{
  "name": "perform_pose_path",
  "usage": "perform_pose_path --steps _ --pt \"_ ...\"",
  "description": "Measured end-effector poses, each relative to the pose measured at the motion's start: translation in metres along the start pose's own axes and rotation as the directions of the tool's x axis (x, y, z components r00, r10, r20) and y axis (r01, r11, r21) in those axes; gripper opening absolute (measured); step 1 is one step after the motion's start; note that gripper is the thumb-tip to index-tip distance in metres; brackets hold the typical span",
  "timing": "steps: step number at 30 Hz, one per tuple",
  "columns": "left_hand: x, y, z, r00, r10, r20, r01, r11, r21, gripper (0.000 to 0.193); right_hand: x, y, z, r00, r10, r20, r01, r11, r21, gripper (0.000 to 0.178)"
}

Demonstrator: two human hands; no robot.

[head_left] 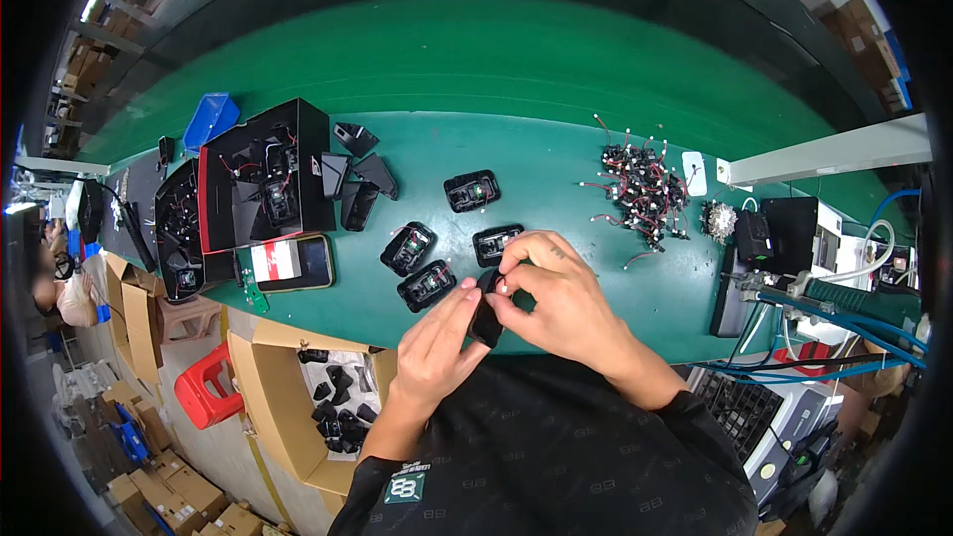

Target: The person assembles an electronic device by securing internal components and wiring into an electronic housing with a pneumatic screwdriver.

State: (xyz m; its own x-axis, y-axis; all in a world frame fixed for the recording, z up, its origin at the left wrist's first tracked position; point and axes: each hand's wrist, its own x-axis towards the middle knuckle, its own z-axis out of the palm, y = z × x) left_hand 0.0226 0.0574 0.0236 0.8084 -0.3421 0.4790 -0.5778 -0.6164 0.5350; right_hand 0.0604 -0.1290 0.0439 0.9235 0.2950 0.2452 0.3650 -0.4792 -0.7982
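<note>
Close to the bench's front edge, my left hand (437,345) grips a black plastic housing (484,323), tilted up on its side. My right hand (554,300) pinches at the housing's upper end with thumb and forefinger; what lies between those fingertips is too small to make out. Just beyond my hands lie several open black housings with circuit parts inside: one (497,243) beside my right hand, one (427,285) by my left fingertips, another (408,248) behind that, and one (471,192) farther back.
A pile of small black parts with red wires (640,184) lies at the right, near a silver heap (719,221). At the left stand a black box of parts (316,129), loose black covers (375,175), a phone (316,263) and a blue bin (210,121). An open carton (273,407) sits below.
</note>
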Motion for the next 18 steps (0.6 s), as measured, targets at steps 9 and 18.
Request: perform_pose_path --steps 9,18 --pt "0.004 -0.005 0.0 0.995 -0.079 -0.067 0.074 0.995 -0.063 0.051 -0.005 -0.001 0.014 0.992 0.102 -0.077 -0.089 0.984 0.154 0.015" --pt "-0.044 -0.038 -0.024 0.921 -0.338 -0.192 0.353 0.934 0.049 0.059 -0.053 0.02 -0.018 0.966 0.214 -0.144 -0.207 0.977 0.057 0.02"
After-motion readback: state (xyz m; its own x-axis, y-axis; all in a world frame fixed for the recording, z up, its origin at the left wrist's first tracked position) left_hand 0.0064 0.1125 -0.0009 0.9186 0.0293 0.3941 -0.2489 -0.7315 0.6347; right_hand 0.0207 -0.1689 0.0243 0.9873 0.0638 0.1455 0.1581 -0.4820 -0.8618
